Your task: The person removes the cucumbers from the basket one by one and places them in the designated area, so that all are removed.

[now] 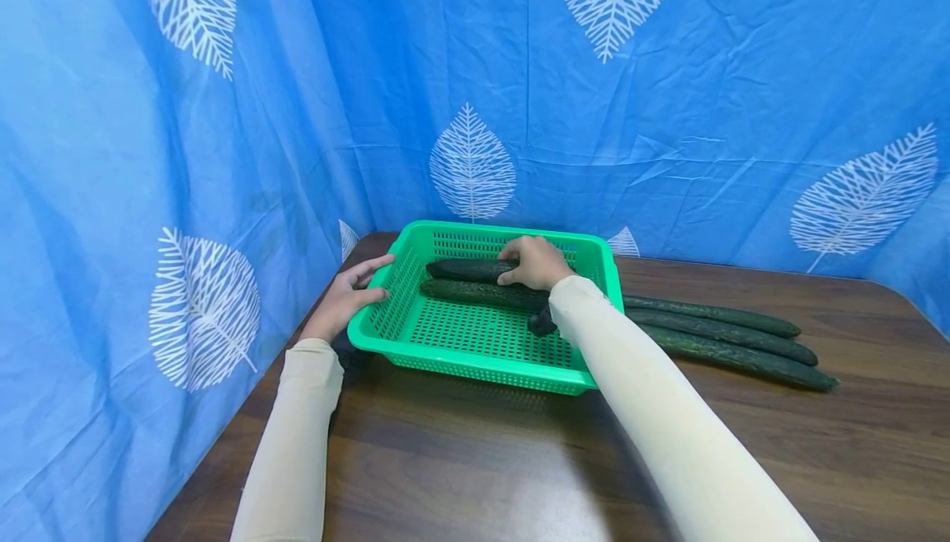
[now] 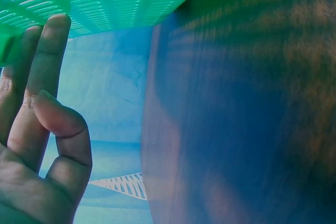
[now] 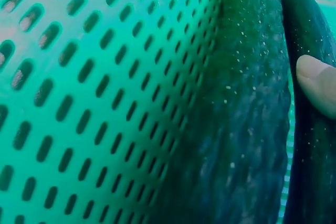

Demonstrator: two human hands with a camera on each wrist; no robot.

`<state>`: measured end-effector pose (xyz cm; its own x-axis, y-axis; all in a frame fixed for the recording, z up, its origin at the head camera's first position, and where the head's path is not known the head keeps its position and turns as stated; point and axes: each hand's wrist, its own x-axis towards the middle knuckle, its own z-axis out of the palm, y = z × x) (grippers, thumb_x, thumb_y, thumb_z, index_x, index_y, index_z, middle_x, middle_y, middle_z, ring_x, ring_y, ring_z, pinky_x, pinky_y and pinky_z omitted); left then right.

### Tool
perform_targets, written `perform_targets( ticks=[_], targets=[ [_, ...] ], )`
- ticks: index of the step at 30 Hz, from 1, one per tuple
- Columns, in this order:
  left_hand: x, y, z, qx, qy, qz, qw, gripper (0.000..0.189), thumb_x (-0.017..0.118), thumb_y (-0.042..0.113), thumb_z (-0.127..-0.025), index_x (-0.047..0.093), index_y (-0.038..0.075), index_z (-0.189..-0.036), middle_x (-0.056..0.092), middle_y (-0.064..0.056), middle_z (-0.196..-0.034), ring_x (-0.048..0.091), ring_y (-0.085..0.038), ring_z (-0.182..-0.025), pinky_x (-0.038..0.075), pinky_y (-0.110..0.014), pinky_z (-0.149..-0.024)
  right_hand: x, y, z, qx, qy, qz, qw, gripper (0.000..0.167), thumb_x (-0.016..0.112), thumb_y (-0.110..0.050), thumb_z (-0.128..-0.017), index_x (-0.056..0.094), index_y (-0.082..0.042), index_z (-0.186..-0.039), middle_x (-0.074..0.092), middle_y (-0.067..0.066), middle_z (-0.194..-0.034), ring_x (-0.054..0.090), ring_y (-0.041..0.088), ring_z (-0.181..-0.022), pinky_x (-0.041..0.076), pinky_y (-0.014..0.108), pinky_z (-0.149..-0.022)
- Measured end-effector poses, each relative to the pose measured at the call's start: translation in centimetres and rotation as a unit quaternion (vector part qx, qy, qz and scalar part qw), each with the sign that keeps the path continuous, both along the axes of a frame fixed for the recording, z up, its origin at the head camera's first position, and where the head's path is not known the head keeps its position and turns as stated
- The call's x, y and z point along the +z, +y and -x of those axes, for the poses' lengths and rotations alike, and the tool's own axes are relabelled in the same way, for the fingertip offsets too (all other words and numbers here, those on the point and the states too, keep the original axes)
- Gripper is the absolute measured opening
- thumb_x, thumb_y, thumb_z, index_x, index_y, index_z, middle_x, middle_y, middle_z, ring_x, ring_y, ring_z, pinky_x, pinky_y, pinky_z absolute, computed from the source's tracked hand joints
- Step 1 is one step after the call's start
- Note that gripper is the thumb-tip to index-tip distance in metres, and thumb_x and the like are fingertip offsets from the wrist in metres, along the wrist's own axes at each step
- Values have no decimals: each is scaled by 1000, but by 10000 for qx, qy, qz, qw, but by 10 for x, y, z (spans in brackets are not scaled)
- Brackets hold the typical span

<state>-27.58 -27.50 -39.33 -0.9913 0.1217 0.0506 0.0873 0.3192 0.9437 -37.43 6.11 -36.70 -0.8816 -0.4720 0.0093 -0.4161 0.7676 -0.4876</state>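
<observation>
A green perforated plastic basket stands on the table, with two long dark green cucumbers inside. My left hand holds the basket's left rim, thumb over the edge; the left wrist view shows two of its straight fingers against the outer wall and another finger bent. Inside the basket, my right hand grips the farther cucumber from above. The nearer cucumber lies alongside it, partly hidden by the right wrist. In the right wrist view, a fingertip presses on the gripped cucumber.
To the right of the basket, three more cucumbers lie side by side on the brown wooden table, their left ends hidden behind the basket and right sleeve. A blue curtain with white leaf prints hangs along the back and left.
</observation>
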Motion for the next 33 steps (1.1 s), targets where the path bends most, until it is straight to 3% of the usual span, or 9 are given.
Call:
perform_targets(
  ticks=[6, 16, 26, 33],
  targets=[
    [1, 1, 1, 4, -55, -29, 10000, 69, 64, 9, -100, 46, 13, -167, 45, -18, -167, 58, -24, -121, 52, -26, -86, 5, 2, -3, -177, 292, 126, 9993, 44, 89, -21, -92, 78, -5, -132, 74, 16, -133, 69, 33, -123, 55, 53, -102],
    [0, 1, 0, 15, 1, 57, 10000, 68, 63, 9, -101, 45, 12, -167, 41, -17, -170, 50, -35, -141, 49, -30, -95, 14, 5, -10, -71, 461, 449, 9979, 43, 92, -24, -88, 81, -9, -127, 78, 11, -126, 72, 30, -117, 58, 51, -97],
    [0, 0, 1, -23, -86, -161, 9998, 68, 62, 7, -101, 45, 11, -167, 49, -21, -163, 62, -14, -109, 53, -25, -84, 30, 12, -32, 96, 713, 843, 9938, 41, 93, -23, -88, 82, -7, -124, 79, 12, -124, 74, 30, -114, 58, 51, -96],
    [0, 0, 1, 33, -116, -97, 9999, 69, 64, 8, -100, 46, 12, -167, 49, -20, -164, 60, -16, -114, 53, -25, -85, 39, 15, -46, 52, 842, 843, 9929, 42, 93, -24, -87, 83, -6, -124, 80, 12, -122, 74, 31, -111, 59, 51, -95]
  ],
)
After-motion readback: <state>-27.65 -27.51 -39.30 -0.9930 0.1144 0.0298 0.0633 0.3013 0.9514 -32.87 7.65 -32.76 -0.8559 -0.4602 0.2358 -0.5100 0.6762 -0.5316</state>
